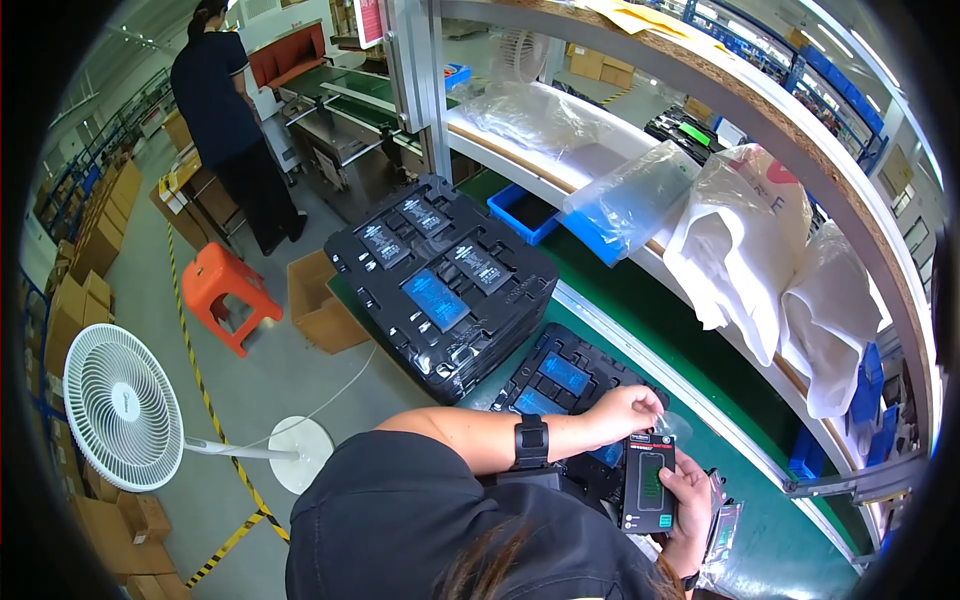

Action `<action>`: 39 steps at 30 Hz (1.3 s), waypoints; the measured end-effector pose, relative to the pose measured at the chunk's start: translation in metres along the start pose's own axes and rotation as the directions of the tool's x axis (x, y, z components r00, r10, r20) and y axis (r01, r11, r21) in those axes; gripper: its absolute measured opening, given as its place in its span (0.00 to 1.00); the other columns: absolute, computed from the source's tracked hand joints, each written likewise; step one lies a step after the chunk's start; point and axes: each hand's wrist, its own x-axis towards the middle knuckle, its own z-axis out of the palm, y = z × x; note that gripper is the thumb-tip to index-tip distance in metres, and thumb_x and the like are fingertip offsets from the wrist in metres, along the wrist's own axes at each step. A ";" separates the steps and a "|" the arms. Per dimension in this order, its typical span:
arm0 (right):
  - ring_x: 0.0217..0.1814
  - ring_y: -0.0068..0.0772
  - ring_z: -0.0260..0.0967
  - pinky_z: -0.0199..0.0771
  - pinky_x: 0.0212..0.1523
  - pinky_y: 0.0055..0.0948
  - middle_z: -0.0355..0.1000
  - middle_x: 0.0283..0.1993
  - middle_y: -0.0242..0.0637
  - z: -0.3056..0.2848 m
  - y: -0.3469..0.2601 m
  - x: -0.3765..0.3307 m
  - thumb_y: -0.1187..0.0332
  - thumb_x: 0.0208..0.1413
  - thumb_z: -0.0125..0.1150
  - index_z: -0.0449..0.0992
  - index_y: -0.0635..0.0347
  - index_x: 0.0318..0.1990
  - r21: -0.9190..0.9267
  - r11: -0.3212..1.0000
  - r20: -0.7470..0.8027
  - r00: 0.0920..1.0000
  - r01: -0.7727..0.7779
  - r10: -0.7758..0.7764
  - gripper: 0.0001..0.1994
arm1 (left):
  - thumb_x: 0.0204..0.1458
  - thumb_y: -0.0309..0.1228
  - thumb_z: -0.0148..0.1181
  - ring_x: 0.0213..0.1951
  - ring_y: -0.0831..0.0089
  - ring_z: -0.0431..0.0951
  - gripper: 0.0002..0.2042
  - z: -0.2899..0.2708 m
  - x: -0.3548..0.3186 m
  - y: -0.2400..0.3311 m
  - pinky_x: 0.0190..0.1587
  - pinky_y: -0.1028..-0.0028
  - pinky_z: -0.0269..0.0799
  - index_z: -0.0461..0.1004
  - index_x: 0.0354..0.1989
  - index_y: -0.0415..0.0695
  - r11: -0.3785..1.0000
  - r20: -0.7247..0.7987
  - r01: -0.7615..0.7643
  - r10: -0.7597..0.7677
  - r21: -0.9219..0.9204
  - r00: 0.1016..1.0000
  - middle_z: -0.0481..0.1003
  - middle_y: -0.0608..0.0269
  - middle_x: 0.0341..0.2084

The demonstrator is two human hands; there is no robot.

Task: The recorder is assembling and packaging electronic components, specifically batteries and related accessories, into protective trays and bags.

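Observation:
My right hand (690,505) grips a flat black retail box (636,510) with a phone outline on its front, the thumb across its face. My left hand (628,412) is at the top end of the box, fingers pinched together. What they pinch is hard to make out; a bit of clear plastic film (678,424) shows just beside them. Under my left forearm lies a black moulded tray (600,372) holding blue flat battery packs (563,374). More packages in clear wrapping (724,530) lie to the right of my right hand.
A tall stack of black trays (470,345) stands left on the green bench (775,510). Beyond are a blue bin (525,215) and a shelf with plastic bags (740,250). A white fan (125,405), an orange stool (225,285) and another person (215,100) are at left.

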 end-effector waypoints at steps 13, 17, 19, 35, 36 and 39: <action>0.45 0.29 0.71 0.70 0.47 0.23 0.70 0.47 0.48 -0.007 0.011 0.002 0.84 0.49 0.48 0.56 0.76 0.57 -0.056 0.985 -0.158 0.972 0.165 -0.172 0.25 | 0.41 0.19 0.54 0.27 0.69 0.73 0.08 -0.001 -0.010 0.023 0.32 0.72 0.69 0.72 0.32 0.40 0.745 0.113 -0.234 0.210 0.625 0.971 0.71 0.58 0.23; 0.42 0.26 0.71 0.70 0.43 0.21 0.72 0.44 0.46 -0.012 0.018 0.004 0.83 0.50 0.51 0.61 0.76 0.52 -0.268 0.941 -0.272 0.921 0.205 -0.278 0.20 | 0.40 0.18 0.55 0.25 0.70 0.74 0.11 0.003 -0.011 0.025 0.29 0.73 0.69 0.69 0.34 0.38 0.786 0.159 -0.244 0.187 0.567 0.969 0.71 0.59 0.20; 0.40 0.25 0.71 0.70 0.41 0.20 0.72 0.42 0.46 -0.012 0.015 0.002 0.83 0.50 0.52 0.64 0.75 0.49 -0.322 0.931 -0.280 0.922 0.174 -0.269 0.17 | 0.40 0.18 0.55 0.25 0.72 0.74 0.11 0.002 -0.010 0.024 0.29 0.74 0.69 0.68 0.34 0.38 0.759 0.242 -0.316 0.212 0.570 0.947 0.71 0.60 0.19; 0.19 0.14 0.60 0.56 0.19 0.14 0.70 0.22 0.29 -0.005 0.017 -0.003 0.71 0.52 0.59 0.74 0.66 0.29 -0.247 0.963 -0.141 0.979 0.108 -0.146 0.07 | 0.54 0.28 0.54 0.42 0.71 0.75 0.12 0.006 -0.010 0.014 0.46 0.72 0.71 0.71 0.45 0.39 0.807 0.308 0.402 -0.286 -0.433 0.907 0.74 0.60 0.40; 0.19 0.14 0.61 0.58 0.19 0.14 0.70 0.23 0.30 -0.003 0.014 -0.003 0.71 0.52 0.58 0.74 0.67 0.32 -0.282 0.956 -0.121 0.986 0.077 -0.115 0.07 | 0.54 0.28 0.54 0.42 0.71 0.75 0.12 0.002 -0.007 0.009 0.46 0.72 0.71 0.71 0.45 0.39 0.807 0.307 0.401 -0.286 -0.434 0.908 0.74 0.60 0.40; 0.26 0.20 0.69 0.68 0.23 0.15 0.72 0.36 0.40 0.003 0.007 -0.009 0.80 0.42 0.63 0.55 0.71 0.58 -0.273 0.956 0.036 0.994 0.107 -0.101 0.33 | 0.54 0.29 0.54 0.41 0.71 0.75 0.13 -0.004 -0.001 0.012 0.46 0.71 0.72 0.70 0.46 0.38 0.799 0.145 0.307 -0.272 -0.517 0.951 0.74 0.60 0.39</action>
